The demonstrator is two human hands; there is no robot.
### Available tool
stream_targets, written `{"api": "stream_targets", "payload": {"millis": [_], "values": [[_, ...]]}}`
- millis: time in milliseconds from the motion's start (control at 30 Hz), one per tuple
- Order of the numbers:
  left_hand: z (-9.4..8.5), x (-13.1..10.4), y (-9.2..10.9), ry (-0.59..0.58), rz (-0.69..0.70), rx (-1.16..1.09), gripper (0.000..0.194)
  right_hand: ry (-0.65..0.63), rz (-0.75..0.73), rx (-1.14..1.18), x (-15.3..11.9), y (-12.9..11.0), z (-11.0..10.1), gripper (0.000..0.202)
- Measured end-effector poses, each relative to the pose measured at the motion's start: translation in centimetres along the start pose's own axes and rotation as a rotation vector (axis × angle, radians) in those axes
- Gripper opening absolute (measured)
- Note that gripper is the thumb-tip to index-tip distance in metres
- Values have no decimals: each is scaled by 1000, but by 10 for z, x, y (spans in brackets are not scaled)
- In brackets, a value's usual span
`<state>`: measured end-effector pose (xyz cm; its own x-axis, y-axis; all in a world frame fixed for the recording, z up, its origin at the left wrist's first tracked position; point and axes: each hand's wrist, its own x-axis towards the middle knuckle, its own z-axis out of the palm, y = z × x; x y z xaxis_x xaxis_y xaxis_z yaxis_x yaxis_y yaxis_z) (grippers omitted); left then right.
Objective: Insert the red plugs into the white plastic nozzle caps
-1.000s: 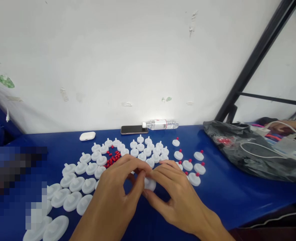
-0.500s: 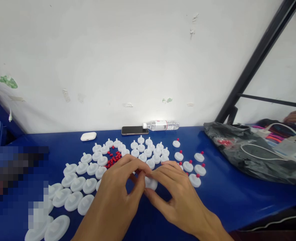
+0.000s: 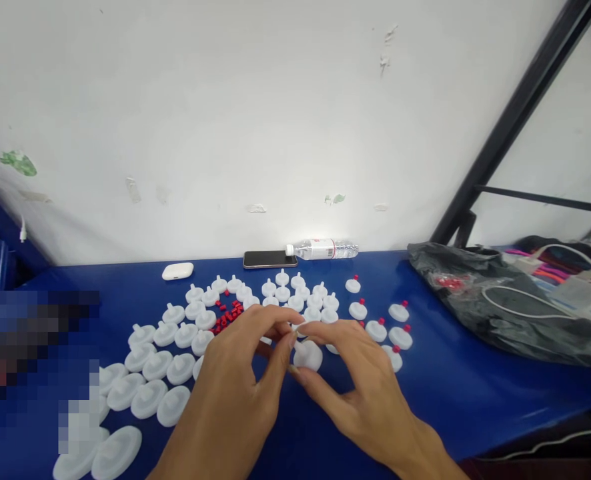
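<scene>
Between the thumb and fingers of my right hand (image 3: 363, 383) is a white plastic disc (image 3: 310, 359) with a short stem, tilted with the stem toward the left. My left hand (image 3: 243, 373) is closed in a pinch at the stem's tip; what it pinches there, if anything, is hidden by the fingers. Behind the left hand lies a heap of small red caps (image 3: 220, 325). Many similar white discs (image 3: 174, 405) without caps spread over the left and middle of the table. To the right stand several discs with red caps (image 3: 376, 331) on their stems.
Along the wall on the blue table (image 3: 475, 400) lie a white earphone case (image 3: 178, 271), a phone (image 3: 269, 259) and a water bottle (image 3: 323, 249). At the right, a dark plastic bag (image 3: 480, 327) carries a small clear bag of red pieces (image 3: 449, 283) and a white cable.
My right hand has opened its grip slightly and shifted right, so more of the held disc and its stem shows. My left hand stays pinched at the stem. The other discs lie as before.
</scene>
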<state>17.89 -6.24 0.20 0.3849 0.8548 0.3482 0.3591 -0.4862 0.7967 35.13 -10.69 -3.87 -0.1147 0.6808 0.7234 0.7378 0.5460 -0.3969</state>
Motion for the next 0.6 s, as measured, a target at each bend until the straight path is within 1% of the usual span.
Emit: {"api": "stream_targets", "payload": {"millis": [133, 200, 367, 500, 600], "values": [[-2, -1, -1, 5, -71, -45, 21, 0, 48, -8, -4, 1, 0, 36], [-3, -1, -1, 6, -78, -69, 23, -14, 25, 5, -5, 1, 0, 38], [-7, 2, 3, -3, -119, -147, 23, -102, -30, 26, -2, 1, -2, 37], [-11, 2, 7, -38, -109, -190, 22, -86, -83, 24, 0, 0, -2, 38], [-12, 1, 9, -56, -110, -232, 21, -73, -88, 30, -1, 0, -2, 35]]}}
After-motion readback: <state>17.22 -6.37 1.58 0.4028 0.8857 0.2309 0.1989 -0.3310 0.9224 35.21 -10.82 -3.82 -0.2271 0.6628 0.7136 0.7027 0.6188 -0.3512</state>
